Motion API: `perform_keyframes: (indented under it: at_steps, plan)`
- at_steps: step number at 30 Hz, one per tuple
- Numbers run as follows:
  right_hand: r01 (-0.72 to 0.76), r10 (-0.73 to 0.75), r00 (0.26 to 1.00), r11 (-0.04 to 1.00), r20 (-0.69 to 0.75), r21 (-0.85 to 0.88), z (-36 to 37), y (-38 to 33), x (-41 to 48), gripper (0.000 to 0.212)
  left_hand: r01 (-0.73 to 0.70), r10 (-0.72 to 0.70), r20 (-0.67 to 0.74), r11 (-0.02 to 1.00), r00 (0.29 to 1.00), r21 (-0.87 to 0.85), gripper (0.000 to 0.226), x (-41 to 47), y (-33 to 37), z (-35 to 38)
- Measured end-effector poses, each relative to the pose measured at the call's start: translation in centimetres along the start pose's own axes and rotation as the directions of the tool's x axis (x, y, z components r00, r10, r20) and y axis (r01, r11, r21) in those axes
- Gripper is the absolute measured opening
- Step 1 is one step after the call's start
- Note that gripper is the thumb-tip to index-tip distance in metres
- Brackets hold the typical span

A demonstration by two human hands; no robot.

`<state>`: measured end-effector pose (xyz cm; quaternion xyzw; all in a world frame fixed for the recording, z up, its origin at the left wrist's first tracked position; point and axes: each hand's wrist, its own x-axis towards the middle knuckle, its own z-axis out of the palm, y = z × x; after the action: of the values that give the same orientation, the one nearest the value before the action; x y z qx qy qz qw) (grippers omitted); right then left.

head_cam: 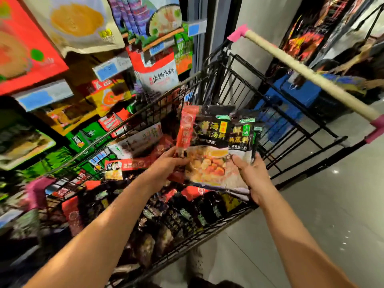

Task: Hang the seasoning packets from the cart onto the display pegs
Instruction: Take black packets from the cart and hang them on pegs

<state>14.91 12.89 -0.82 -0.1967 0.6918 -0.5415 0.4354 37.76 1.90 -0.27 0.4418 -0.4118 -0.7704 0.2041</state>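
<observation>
Just above cart point(301, 72), packets point(212, 142), lower edge tight in left hand point(166, 164) and right hand point(252, 175)

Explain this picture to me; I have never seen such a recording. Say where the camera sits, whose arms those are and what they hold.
There is no machine here. A person wears one wide-angle camera on the head, so you look forward and down along their own bare arms. The left hand and the right hand together grip a fanned bunch of seasoning packets: black ones with a food picture, plus a red packet on the left side. Beneath them stands a black wire shopping cart, which holds many more loose packets. On the left, hanging packets fill the display, with blue price tags between them.
</observation>
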Motion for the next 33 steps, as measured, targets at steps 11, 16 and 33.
perform_keyframes:
  at_steps: [11, 16, 33]
  plan:
    - [-0.147, 0.135, 0.969, 0.988, 0.206, 0.048, 3.3, -0.3, -2.7, 0.061, 0.032, -0.030, -0.028, 0.995, 0.999, 0.089, 0.058, -1.5, -0.9, 1.3]
    - [-0.089, 0.135, 0.912, 0.987, 0.388, -0.135, 5.4, -0.2, -3.5, 0.051, -0.021, 0.053, -0.142, 0.977, 0.988, 0.213, 0.064, -3.4, -1.6, 0.6]
    - [-0.112, 0.107, 0.985, 0.993, 0.138, 0.030, 2.8, 0.2, -1.5, 0.060, 0.205, 0.272, -0.441, 0.604, 0.855, 0.770, 0.040, -0.8, -2.2, -16.1]
